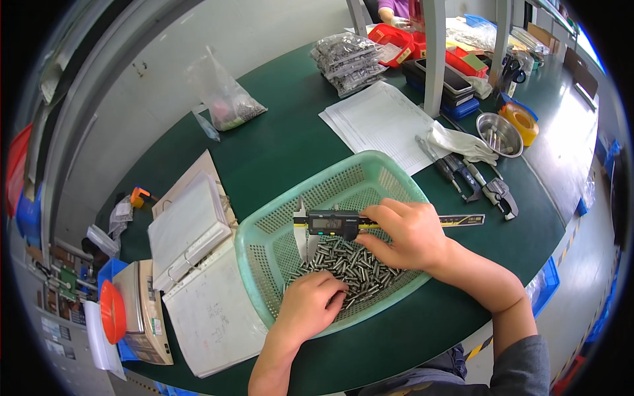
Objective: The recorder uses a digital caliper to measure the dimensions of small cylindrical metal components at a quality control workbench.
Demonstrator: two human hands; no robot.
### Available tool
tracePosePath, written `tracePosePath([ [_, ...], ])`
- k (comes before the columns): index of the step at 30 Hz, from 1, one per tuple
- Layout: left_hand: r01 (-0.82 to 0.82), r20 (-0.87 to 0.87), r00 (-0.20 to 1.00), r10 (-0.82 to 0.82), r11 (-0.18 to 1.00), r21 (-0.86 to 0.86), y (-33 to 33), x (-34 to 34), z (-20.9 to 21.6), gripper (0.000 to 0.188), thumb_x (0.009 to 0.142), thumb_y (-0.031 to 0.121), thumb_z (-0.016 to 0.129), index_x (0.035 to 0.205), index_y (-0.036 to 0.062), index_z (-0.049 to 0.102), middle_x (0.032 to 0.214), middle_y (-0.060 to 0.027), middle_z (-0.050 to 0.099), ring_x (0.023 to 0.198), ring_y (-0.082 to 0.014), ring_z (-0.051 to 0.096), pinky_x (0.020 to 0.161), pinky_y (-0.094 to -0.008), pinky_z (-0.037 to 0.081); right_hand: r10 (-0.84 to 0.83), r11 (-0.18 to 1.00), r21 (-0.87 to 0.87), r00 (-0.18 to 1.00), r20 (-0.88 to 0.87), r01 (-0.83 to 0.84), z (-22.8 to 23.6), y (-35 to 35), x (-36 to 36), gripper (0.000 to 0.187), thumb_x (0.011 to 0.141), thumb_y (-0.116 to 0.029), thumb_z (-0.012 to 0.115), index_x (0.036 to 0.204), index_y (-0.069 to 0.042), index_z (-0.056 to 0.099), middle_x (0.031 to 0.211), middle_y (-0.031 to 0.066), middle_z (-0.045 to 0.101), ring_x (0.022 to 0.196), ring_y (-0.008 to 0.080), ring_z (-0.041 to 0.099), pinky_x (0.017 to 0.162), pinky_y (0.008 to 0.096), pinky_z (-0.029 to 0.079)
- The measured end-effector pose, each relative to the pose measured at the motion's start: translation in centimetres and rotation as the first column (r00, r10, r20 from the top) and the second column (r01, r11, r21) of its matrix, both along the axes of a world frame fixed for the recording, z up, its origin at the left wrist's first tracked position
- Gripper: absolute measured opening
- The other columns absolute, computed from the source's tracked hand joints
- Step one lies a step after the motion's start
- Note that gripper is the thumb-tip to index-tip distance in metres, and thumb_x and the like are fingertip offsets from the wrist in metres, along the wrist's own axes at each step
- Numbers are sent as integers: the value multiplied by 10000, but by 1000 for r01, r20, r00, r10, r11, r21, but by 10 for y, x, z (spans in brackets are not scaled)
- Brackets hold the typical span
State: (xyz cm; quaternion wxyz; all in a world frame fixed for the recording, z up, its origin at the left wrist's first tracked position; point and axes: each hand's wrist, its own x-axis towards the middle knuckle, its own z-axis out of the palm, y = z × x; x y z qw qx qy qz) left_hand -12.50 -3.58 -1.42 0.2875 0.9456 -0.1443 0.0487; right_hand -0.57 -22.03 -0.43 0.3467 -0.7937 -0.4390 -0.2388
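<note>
A green plastic basket (245, 264) stands before me, with many small metal pins (360, 267) heaped in its near right part. Over the basket, my right hand (409, 234) is closed around a digital caliper (325, 225). The caliper's jaws point down at its left end, just above the pins, and its beam sticks out to the right past my hand. My left hand (310, 305) reaches into the near side of the basket, its fingers curled together at the pins. What its fingertips hold, if anything, is hidden.
An open ring binder (191, 228) lies left of the basket, beside a weighing scale (142, 310). Papers (376, 122), micrometers (495, 191), a white glove (462, 142) and a metal bowl (500, 135) lie to the right. Bagged parts (347, 59) are stacked behind; another person (396, 13) sits beyond.
</note>
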Motion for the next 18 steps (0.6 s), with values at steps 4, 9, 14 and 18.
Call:
tracePosePath([
  [4, -231, -82, 973, 216, 882, -411, -1, -5, 8, 128, 725, -63, 650, 826, 14, 632, 782, -59, 613, 729, -142, 599, 665, -263, 489, 19, 998, 67, 1000, 25, -20, 1, -1, 1, 275, 716, -245, 719, 871, -51, 600, 663, 68, 549, 496, 249, 562, 426, 342, 432],
  [9, -215, -94, 961, 260, 488, -846, 22, -8, -9, 150, 768, -57, 642, 909, -31, 601, 896, -65, 597, 779, -99, 565, 708, -230, 466, 18, 999, 51, 1000, 2, -18, 2, -3, -2, 305, 706, -244, 731, 881, -33, 597, 672, 67, 554, 494, 250, 562, 422, 341, 424],
  [14, -230, -146, 960, 238, 375, -898, 24, -9, -7, 144, 788, -64, 614, 929, -40, 596, 904, -60, 587, 798, -99, 545, 740, -234, 451, 55, 998, 39, 998, 22, -56, -1, -2, 0, 322, 688, -208, 735, 890, -8, 584, 643, 85, 544, 467, 253, 530, 408, 336, 392],
  [18, -225, -129, 960, 249, 411, -884, 23, -10, -7, 123, 789, -19, 624, 906, -19, 585, 867, -59, 601, 779, -111, 584, 722, -235, 475, 34, 999, -4, 999, -4, -34, 1, -1, -2, 306, 710, -253, 731, 870, -25, 605, 668, 70, 563, 499, 252, 568, 432, 348, 428],
])
